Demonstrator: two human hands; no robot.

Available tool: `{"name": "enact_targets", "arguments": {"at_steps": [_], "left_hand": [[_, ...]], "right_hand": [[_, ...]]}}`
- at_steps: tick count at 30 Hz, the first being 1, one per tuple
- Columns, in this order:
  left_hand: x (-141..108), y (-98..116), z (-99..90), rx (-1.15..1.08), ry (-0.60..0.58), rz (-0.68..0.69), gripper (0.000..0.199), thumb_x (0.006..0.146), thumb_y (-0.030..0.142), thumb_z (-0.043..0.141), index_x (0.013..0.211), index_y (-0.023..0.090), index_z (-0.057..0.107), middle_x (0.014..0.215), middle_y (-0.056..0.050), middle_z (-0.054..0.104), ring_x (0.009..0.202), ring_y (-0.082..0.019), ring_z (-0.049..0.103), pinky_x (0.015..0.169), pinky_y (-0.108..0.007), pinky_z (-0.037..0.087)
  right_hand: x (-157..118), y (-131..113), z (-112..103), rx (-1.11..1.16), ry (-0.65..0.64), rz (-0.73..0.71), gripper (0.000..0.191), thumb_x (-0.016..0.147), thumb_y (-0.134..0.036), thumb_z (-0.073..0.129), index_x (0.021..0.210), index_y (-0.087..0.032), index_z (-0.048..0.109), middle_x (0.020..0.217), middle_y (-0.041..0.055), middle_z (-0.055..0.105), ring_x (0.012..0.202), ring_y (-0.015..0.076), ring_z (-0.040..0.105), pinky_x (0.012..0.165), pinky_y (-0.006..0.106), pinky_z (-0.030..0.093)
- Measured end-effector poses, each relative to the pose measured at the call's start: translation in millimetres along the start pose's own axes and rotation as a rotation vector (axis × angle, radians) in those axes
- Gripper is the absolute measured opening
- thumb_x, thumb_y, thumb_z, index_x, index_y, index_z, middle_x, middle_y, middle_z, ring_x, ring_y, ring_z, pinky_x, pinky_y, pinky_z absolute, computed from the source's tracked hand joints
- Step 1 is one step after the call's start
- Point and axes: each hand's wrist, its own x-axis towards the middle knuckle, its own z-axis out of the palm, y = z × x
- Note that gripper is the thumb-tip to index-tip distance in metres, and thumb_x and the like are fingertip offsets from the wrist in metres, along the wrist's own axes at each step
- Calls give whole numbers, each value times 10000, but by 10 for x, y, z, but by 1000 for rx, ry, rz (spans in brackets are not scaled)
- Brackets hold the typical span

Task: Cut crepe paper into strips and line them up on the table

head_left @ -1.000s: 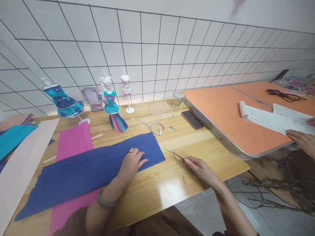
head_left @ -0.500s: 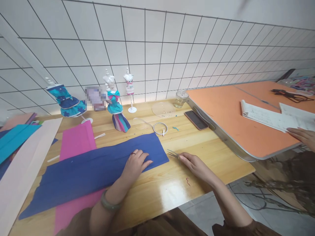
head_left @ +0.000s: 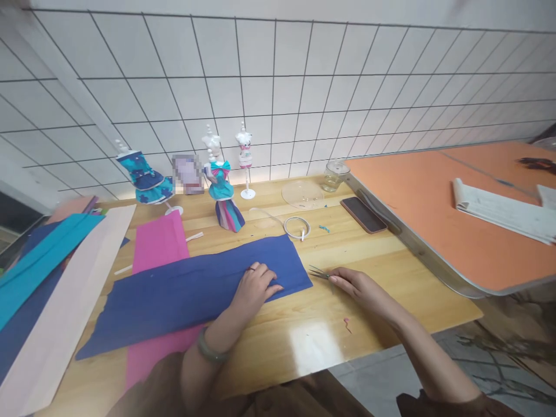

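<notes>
My left hand (head_left: pixel 257 288) lies palm down with its fingers resting on a long strip of blue cloth (head_left: pixel 174 295). This strip crosses over a pink cloth (head_left: pixel 160 234) that runs towards the front edge of the table. Just beyond the blue strip's right end, my right hand (head_left: pixel 354 284) holds small scissors (head_left: pixel 320 274). Their slim blades are apart and point left at the cloth's edge. The scissors' handles are mostly covered by my fingers.
Dressed mini mannequins (head_left: pixel 223 185) stand near the wall. A white ring of tape (head_left: pixel 297 228), a clear disc (head_left: pixel 303 194), a glass (head_left: pixel 334 175) and a phone (head_left: pixel 363 214) lie behind my right hand. An orange table (head_left: pixel 425 208) adjoins on the right; several cloth strips (head_left: pixel 78 301) lie left.
The view has turned left, so everything sits further right in it. Another person's hand on the orange table has gone out of view. My hands keep about the same places by the cloth.
</notes>
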Motion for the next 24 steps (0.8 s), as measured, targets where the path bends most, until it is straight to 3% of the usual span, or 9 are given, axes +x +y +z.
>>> {"name": "enact_targets", "arguments": {"at_steps": [7,17,24], "left_hand": [[-8,3,19,0,-11,-17,260,773,430,569,809,173,584,822,-40,582,838,-185,487,738,-301,418],[-9,-12,17,-78,5,-46,203,796,379,576,763,179,564,785,-24,578,822,-171,473,727,-285,387],[-12,-10,21,-109,13,-58,202,807,376,564,757,181,556,785,-16,584,813,-167,470,729,-283,377]], "right_hand": [[34,50,42,-107,-22,-33,352,870,-495,351,853,-222,572,845,44,636,775,202,580,687,313,436],[-45,99,17,-124,-18,-44,378,830,-510,442,1036,-232,595,1025,82,644,906,244,596,759,350,465],[-17,157,-1,-194,-14,-109,358,821,-496,478,1054,-256,605,1027,61,649,885,226,611,755,347,480]]}}
